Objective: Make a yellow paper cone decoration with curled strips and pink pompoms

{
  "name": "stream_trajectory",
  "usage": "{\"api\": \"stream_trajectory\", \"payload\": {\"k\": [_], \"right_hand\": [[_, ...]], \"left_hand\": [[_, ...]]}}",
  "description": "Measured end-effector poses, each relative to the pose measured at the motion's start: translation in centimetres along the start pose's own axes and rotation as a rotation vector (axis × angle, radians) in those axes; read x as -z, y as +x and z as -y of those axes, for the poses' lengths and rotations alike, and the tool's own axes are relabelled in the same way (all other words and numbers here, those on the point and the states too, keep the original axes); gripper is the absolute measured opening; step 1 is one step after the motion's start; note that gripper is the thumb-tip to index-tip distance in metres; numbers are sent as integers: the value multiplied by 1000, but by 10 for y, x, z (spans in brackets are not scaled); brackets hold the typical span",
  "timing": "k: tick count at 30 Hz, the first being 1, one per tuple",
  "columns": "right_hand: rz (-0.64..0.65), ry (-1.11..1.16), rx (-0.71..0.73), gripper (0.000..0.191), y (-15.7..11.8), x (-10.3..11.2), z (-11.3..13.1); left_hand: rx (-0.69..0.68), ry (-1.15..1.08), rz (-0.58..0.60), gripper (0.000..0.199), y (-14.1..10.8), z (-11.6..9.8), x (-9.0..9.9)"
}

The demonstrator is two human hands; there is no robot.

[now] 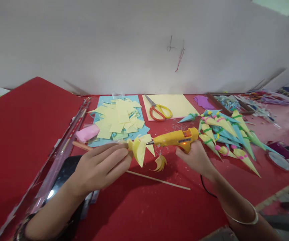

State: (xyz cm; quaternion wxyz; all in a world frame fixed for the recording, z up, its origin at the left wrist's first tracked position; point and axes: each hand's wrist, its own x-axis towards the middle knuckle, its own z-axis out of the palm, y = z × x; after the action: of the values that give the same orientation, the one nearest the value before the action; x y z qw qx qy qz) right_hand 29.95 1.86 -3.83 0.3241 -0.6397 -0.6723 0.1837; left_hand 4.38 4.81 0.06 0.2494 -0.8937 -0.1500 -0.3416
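My left hand (104,165) is closed on a yellow paper piece (138,150) with curved, petal-like parts. My right hand (197,159) grips a yellow glue gun (176,138) by its handle, and a small orange light glows on it. The gun's metal nozzle points left and meets the paper piece or lies just in front of it. Below the nozzle, a curled yellow-orange paper piece (160,163) rests on the red table (144,214). A thin pale stick (159,180) lies beneath both hands.
Yellow paper cut-outs (120,113) are piled on blue sheets at the back left. Scissors (159,112) lie on a cream sheet (181,103). Decorated paper cones (231,132) are heaped at right. A dark phone (64,174) lies under my left arm; a cable (207,190) trails below my right.
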Motion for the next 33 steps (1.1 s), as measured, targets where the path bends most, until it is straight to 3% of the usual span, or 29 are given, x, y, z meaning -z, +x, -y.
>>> {"api": "stream_trajectory", "payload": {"k": [9, 12, 17, 25, 33], "right_hand": [[-95, -167, -51, 26, 12, 6, -15], [-115, -257, -75, 27, 17, 3, -30], [-46, -293, 3, 30, 21, -6, -47], [-40, -343, 35, 27, 22, -10, -56], [-37, -435, 55, 27, 25, -7, -60]], "left_hand": [[12, -1, -5, 21, 1, 1, -1], [40, -13, 43, 23, 3, 1, -3], [59, -21, 113, 22, -4, 3, -8], [107, -38, 272, 22, -15, 4, -14], [153, -137, 328, 32, -10, 2, -19]]}}
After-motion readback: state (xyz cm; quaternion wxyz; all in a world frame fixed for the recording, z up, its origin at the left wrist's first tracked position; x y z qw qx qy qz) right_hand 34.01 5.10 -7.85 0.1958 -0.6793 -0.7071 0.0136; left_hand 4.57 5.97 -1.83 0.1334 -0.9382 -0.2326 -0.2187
